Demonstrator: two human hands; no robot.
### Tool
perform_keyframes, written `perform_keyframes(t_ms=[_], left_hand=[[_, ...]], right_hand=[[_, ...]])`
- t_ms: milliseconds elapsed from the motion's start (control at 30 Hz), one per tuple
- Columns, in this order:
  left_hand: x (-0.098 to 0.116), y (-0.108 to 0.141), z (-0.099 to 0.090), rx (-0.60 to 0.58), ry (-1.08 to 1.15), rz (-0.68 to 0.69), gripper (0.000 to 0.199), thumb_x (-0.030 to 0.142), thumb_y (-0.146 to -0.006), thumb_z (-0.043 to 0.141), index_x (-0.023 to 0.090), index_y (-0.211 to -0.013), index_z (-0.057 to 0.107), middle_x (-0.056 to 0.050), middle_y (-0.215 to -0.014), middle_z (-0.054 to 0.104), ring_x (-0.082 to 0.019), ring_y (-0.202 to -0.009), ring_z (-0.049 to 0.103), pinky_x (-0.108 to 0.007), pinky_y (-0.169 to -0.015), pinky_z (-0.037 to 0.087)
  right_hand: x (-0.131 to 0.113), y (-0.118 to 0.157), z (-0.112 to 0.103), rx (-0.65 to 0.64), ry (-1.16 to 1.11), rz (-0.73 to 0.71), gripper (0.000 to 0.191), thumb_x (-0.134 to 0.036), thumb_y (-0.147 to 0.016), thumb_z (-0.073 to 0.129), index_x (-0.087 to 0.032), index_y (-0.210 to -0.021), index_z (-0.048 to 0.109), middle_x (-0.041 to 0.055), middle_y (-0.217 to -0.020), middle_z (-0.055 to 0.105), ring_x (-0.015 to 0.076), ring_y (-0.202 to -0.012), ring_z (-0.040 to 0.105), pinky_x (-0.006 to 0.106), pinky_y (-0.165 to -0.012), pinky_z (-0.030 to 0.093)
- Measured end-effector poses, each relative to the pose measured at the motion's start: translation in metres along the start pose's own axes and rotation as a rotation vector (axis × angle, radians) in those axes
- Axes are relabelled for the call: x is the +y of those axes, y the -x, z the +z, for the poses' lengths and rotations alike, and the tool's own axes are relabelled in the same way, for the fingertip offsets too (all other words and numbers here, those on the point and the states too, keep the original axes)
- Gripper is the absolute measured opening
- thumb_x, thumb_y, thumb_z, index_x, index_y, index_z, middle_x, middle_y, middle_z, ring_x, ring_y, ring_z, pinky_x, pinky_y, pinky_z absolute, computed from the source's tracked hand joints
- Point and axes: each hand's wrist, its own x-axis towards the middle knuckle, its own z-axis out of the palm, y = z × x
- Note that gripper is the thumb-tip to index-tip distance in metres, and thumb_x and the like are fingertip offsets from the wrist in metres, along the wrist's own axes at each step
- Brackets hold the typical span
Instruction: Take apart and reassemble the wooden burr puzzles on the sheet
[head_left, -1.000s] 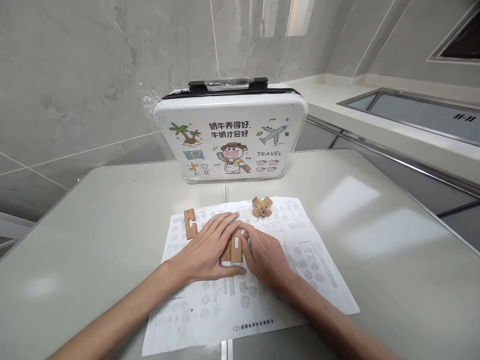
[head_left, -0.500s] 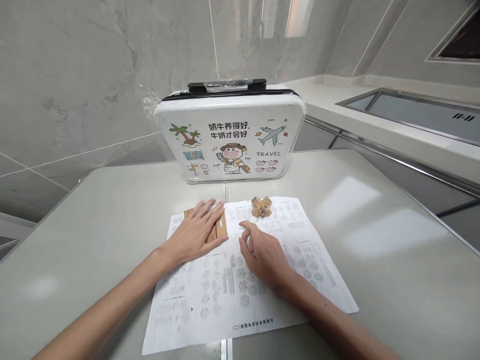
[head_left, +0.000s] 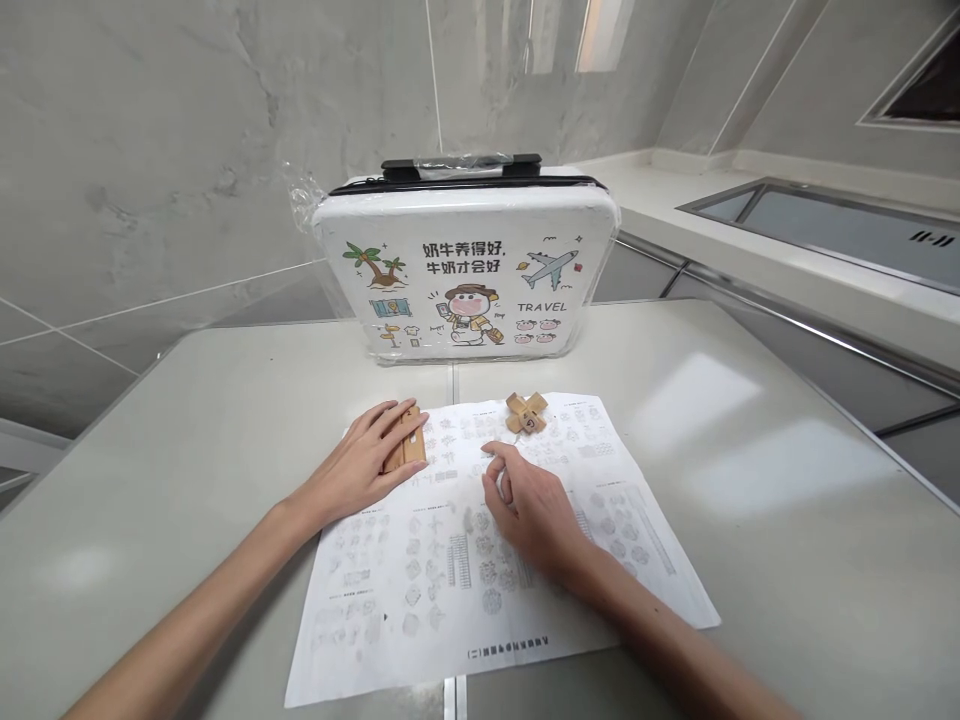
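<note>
My left hand (head_left: 366,455) lies flat over several light-brown wooden puzzle pieces (head_left: 415,440), its fingers stretched out on top of them. The pieces lie side by side, and the hand covers part of them. On the printed sheet (head_left: 450,640) rests my right hand (head_left: 529,500), with the index finger extended and the other fingers loosely bent. I see nothing held in it. Just beyond its fingertip sits a small cross-shaped wooden puzzle assembly (head_left: 527,413) with a dark mark on its top. The sheet carries diagrams and text that appear upside down.
A white case (head_left: 465,270) with cartoon drawings and a black handle, wrapped in clear plastic, stands at the table's back. The grey table (head_left: 787,560) has a seam down its middle. At the right is a counter with a glass-topped panel (head_left: 825,230). A tiled wall rises behind.
My left hand has slid left across the sheet, and the wooden pieces under it have moved left too, uncovering printed diagrams. My right hand and the cross-shaped assembly have stayed in place.
</note>
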Motion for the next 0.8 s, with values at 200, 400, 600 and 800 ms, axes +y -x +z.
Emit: perform_keyframes(t_ms=[200,400,600,800], left_hand=[[-0.006,0.007,0.006,0.068,0.065,-0.041,0.059,0.057,-0.108,0.053,0.034,-0.163,0.047,-0.011,-0.169,0.043,-0.038,-0.153,0.039,-0.063,-0.124,0.04],[0.001,0.007,0.003,0.133,0.015,0.014,0.067,0.056,-0.107,0.058,0.03,-0.166,0.038,-0.013,-0.169,0.042,-0.039,-0.156,0.034,-0.062,-0.125,0.038],[0.034,0.006,0.002,0.202,0.045,0.121,0.055,0.047,-0.107,0.062,0.031,-0.157,0.048,-0.011,-0.166,0.047,-0.038,-0.154,0.038,-0.059,-0.123,0.042],[0.06,0.006,0.011,0.222,0.14,0.207,0.036,0.037,-0.108,0.062,0.03,-0.143,0.059,-0.011,-0.158,0.056,-0.036,-0.149,0.045,-0.058,-0.12,0.044]], right_hand=[[-0.001,-0.004,-0.006,0.007,-0.153,0.111,0.021,-0.023,-0.104,0.048,-0.021,-0.121,0.06,-0.0042,-0.072,0.059,0.0164,-0.058,0.057,0.031,-0.065,0.048],[0.001,-0.007,-0.01,0.092,-0.488,0.283,0.027,-0.029,-0.105,0.052,-0.026,-0.129,0.04,-0.0041,-0.085,0.062,0.0135,-0.054,0.051,0.028,-0.054,0.044],[0.007,-0.011,-0.014,0.149,-0.716,0.422,0.045,-0.041,-0.102,0.061,-0.029,-0.134,0.031,-0.0018,-0.096,0.07,0.013,-0.05,0.06,0.026,-0.045,0.046],[0.007,-0.019,-0.022,0.151,-0.733,0.459,0.044,-0.048,-0.102,0.063,-0.026,-0.137,0.046,0.0032,-0.099,0.072,0.012,-0.051,0.06,0.027,-0.046,0.052]])
